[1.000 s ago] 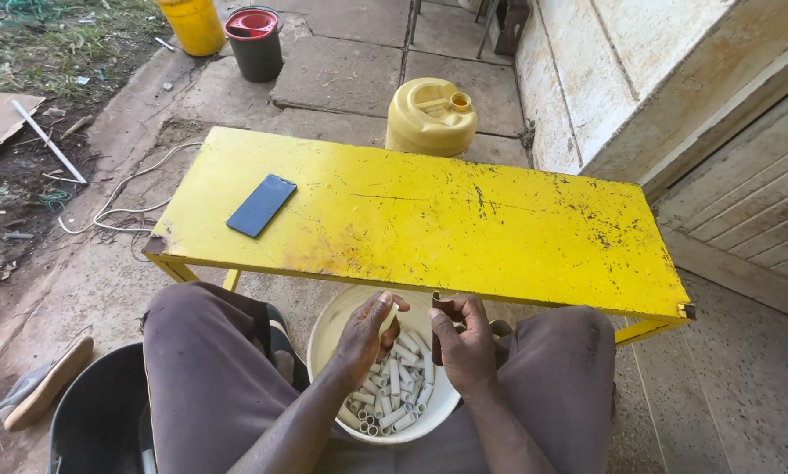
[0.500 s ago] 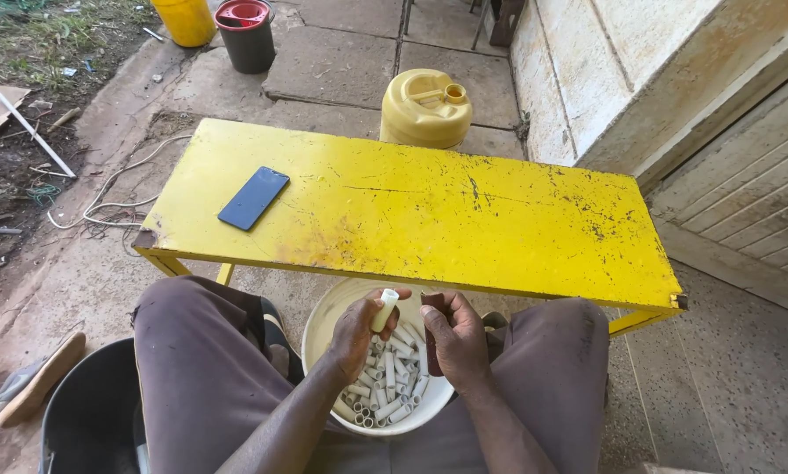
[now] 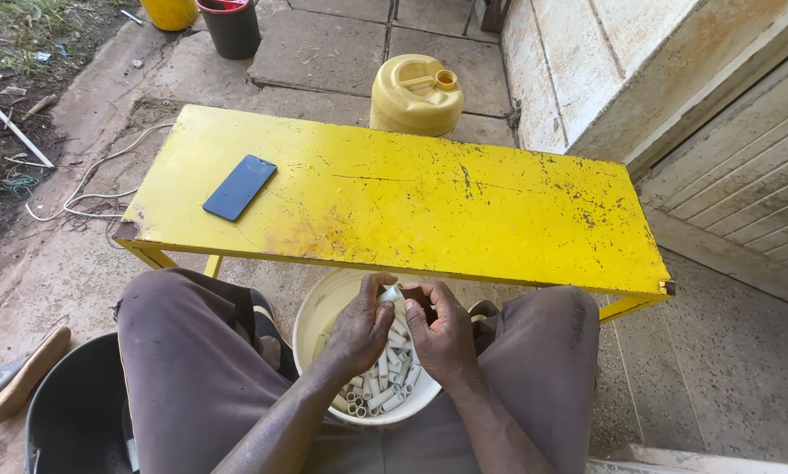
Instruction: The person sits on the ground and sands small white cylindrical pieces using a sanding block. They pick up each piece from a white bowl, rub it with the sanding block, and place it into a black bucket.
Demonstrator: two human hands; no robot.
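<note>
While both hands (image 3: pixel 402 329) pinch it | white tube (image 3: pixel 388 296) tilted, axis unclear

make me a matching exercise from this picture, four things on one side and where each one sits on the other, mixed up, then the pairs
Things:
1. phone
2. yellow jerrycan
3. white bucket
4. black tub

Places:
A. on the ground beyond the far edge of the yellow table
B. between the person's knees, under both hands
C. flat on the left part of the table top
D. on the ground by the person's left leg

Pairs: 1-C, 2-A, 3-B, 4-D
</note>
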